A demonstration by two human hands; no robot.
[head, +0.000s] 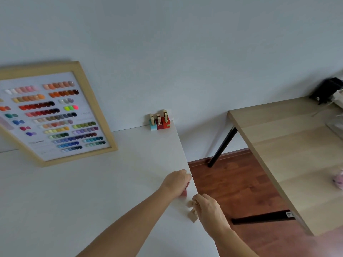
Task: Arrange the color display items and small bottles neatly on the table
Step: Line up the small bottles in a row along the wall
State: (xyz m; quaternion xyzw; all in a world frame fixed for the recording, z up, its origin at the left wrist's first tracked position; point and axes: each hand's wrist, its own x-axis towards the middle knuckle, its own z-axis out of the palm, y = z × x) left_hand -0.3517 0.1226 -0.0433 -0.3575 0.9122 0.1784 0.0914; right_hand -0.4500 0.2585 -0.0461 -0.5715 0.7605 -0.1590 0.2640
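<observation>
A wood-framed color display board (53,115) with rows of colored nail samples leans on the wall at the left of the white table (92,191). A cluster of small bottles (160,121), light blue, dark red and red with gold caps, stands at the table's far right corner against the wall. Near the right edge, my left hand (176,181) is closed over a red bottle (184,192), mostly hidden. Just below it, my right hand (207,205) grips a beige bottle (193,214) by its cap.
The white table's right edge runs diagonally next to my hands, with dark wooden floor (237,186) beyond it. A light wooden table (289,145) with black legs stands to the right, holding a black object (326,89) and a pink item (338,179).
</observation>
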